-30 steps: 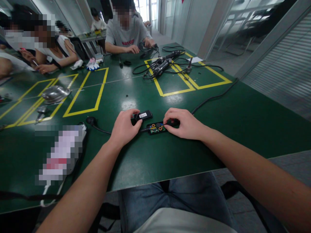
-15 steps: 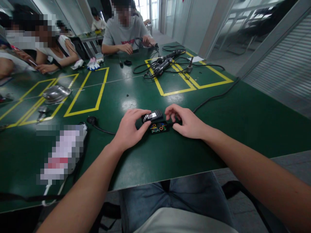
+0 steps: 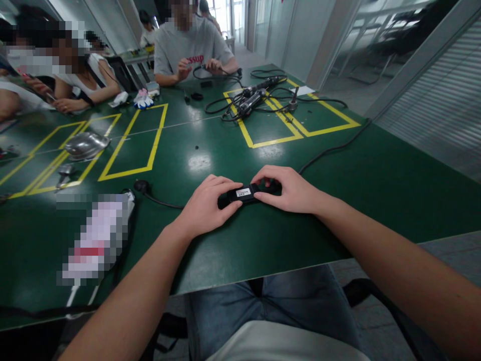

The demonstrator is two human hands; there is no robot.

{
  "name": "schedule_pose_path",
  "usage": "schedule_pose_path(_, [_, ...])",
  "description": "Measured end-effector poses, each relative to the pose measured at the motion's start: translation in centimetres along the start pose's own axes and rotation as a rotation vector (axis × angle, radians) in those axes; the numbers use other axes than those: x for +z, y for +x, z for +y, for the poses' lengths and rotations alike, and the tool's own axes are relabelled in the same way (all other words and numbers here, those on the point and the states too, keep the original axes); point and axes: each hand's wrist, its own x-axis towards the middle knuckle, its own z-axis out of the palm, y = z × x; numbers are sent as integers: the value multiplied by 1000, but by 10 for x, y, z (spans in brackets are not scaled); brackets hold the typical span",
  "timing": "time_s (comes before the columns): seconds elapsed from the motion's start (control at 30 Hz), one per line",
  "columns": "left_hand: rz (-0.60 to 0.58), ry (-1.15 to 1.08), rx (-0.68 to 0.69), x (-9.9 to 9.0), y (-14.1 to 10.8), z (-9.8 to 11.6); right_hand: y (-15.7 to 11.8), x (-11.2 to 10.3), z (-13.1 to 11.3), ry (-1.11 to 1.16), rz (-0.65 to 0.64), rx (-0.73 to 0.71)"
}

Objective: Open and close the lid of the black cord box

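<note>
A black power adapter (image 3: 244, 193) with a white label on top lies on the green table in front of me. Its cover sits over the lower half, so the circuit board inside is hidden. My left hand (image 3: 206, 208) grips the adapter's left end between thumb and fingers. At the other end, my right hand (image 3: 287, 190) pinches the case near where the cord comes out. A cord (image 3: 165, 203) leads from under my left hand to a black plug (image 3: 143, 187). Another black cable (image 3: 330, 149) runs from the right side toward the table's far edge.
Power tools (image 3: 257, 98) with tangled cables lie on yellow-taped areas ahead. At left are a metal bowl-like part (image 3: 87, 144), a small metal part (image 3: 65, 172) and a blurred pale package (image 3: 97, 235). Across the table a person (image 3: 193, 47) handles a cable; gloves (image 3: 144, 99) lie nearby.
The cover, held tilted above the exposed circuit board before, now lies over it. My right hand has closed onto the adapter's right end. The person opposite has raised their hands with the cable.
</note>
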Motion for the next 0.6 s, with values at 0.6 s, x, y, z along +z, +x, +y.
schedule_pose_path(0.6, [-12, -9, -36, 2, 1, -1, -1, -5, 5, 8, -31, -3])
